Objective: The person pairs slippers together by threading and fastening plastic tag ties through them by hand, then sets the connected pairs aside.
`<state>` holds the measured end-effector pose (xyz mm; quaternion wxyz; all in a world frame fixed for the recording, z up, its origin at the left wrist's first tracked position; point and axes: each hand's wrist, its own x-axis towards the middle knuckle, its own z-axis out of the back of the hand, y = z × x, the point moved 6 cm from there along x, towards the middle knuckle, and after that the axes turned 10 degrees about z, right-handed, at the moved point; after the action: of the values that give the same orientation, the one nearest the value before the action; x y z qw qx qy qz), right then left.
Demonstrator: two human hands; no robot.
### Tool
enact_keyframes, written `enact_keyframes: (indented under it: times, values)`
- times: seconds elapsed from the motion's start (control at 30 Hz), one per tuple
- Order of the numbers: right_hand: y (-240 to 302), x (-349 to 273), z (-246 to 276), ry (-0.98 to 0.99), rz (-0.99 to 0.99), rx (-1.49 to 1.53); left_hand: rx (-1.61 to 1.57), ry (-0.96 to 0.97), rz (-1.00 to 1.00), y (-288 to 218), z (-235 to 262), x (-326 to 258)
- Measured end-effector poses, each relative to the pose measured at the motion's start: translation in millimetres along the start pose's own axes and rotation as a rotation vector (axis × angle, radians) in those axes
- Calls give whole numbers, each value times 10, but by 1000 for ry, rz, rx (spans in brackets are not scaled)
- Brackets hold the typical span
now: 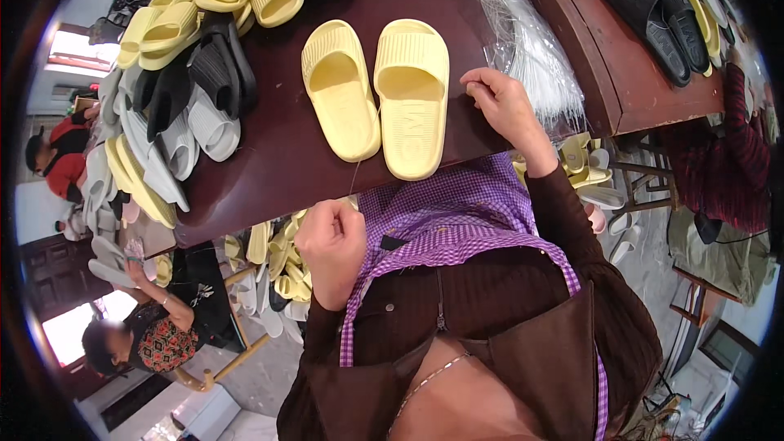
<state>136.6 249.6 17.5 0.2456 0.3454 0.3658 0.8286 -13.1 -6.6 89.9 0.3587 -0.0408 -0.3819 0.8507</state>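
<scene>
Two pale yellow slide slippers lie side by side on the dark red table, toes pointing away from me. The left slipper (341,98) tilts slightly; the right slipper (412,102) sits straight, its heel near the table's front edge. My left hand (331,243) is closed in a fist just off that edge, below the slippers. Between it and the left slipper's heel a thin thread-like line shows. To the right of the pair, my right hand (505,108) is held over the table with fingers curled in. Whatever either hand may hold is hidden.
Yellow, black and grey slippers (167,90) pile up on the table's left side. Clear plastic bags (531,57) lie at the right, beside another table (661,102) bearing black slippers. More slippers lie below the table. Other people work at left and far right.
</scene>
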Motion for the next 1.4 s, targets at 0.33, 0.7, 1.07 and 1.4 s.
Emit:
enact_keyframes:
  times: [0.33, 0.7, 1.07, 1.4]
  values:
    - [220, 383, 65, -104, 178, -118, 129, -42, -307, -146, -664, 358]
    - [67, 1155, -180, 25, 133, -413, 247, -63, -462, -397, -1306, 755]
    - [-158, 1583, -598, 416, -12, -515, 306, -51, -502, -434, -1415, 694]
    - [-287, 1699, -544, 120, 199, -550, 238, -114, -603, -549, -1163, 655]
